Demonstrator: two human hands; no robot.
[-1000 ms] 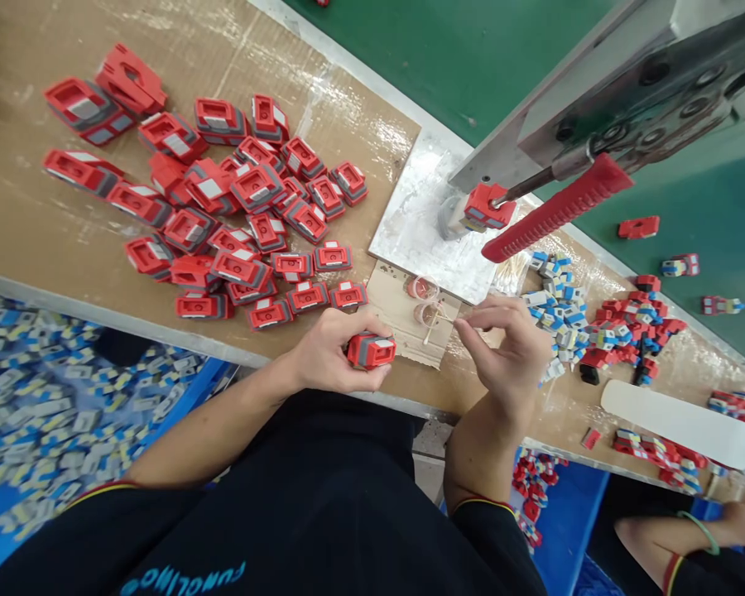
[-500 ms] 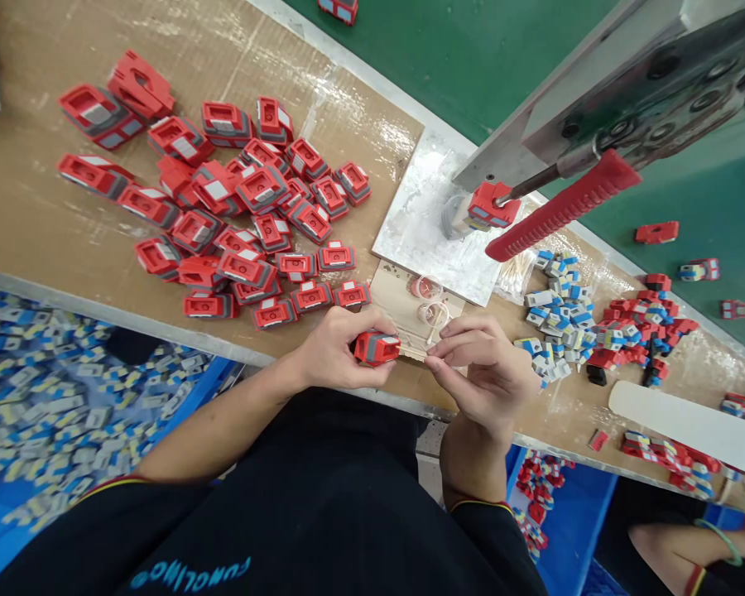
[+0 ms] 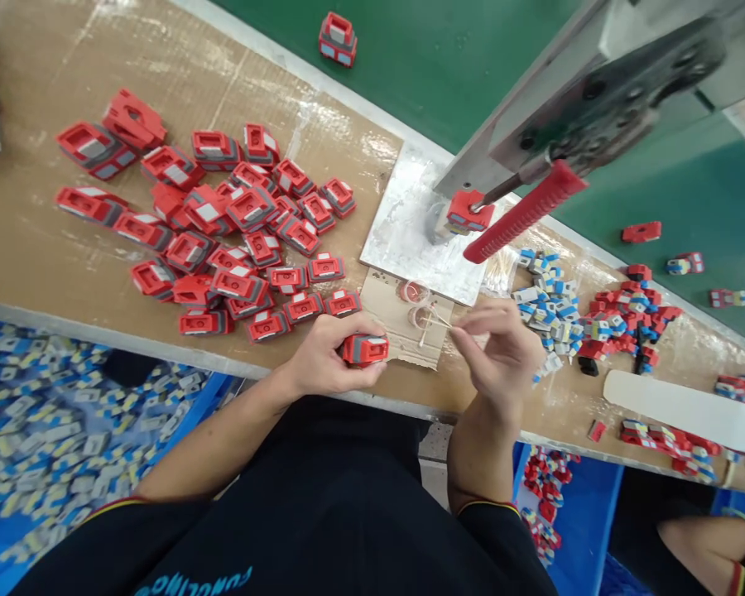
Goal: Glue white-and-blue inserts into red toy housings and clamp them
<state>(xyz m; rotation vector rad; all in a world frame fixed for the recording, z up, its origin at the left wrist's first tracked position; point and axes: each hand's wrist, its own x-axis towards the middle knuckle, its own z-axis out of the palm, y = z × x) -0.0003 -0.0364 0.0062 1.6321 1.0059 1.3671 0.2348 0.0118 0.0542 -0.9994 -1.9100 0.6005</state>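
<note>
My left hand [image 3: 323, 358] is closed round a red and grey toy vehicle shell [image 3: 365, 350], held over the table's front edge. Pinched between thumb and fingers of my right hand [image 3: 497, 343] is a thin cotton swab [image 3: 442, 319]. The swab's far end reaches to a small clear cup [image 3: 420, 316]; I cannot tell whether it touches the inside. Beside that cup stands another small cup [image 3: 413, 291] with something reddish in it. Both are on a piece of cardboard [image 3: 385, 306], where a second swab [image 3: 423, 333] lies.
Many red shells [image 3: 248, 207] are heaped at left. A press with a red handle [image 3: 525, 213] rises from a metal plate [image 3: 388, 223], a red toy [image 3: 470, 210] under its rod. Blue-white parts [image 3: 550, 302] and red parts [image 3: 633, 314] lie at right. Blue bins [image 3: 587, 505] stand below; a person's arm [image 3: 708, 530] shows.
My right hand has moved away from the shell, and the swab now points to the small cup. The left hand still holds the shell. The whole view has shifted slightly.
</note>
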